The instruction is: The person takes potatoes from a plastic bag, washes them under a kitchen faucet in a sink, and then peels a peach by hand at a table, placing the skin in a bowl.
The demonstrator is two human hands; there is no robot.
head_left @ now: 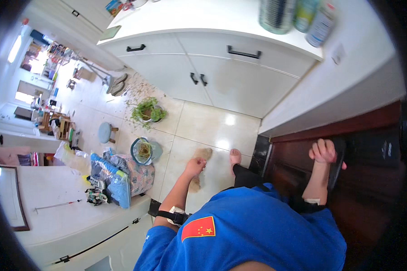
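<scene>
On the right, my right hand (323, 151) is curled around the black handle (339, 152) of a dark reddish-brown door (356, 206). Its thumb shows past the handle's far side. A black lock panel (381, 149) sits on the door beyond the hand. Over the tiled floor, my left hand (196, 166) hangs with its fingers loosely curled, and no object shows in it. Beneath that hand is a tan, fluffy thing (203, 154), partly hidden by the hand and forearm; it could be a small pet.
A white cabinet (237, 78) with black handles stands ahead, with bottles and a spray can (320, 27) on top. To the left are a potted plant (147, 110), a bin (142, 152), a stool (105, 132) and bagged items (118, 183). Debris (142, 84) lies on the floor.
</scene>
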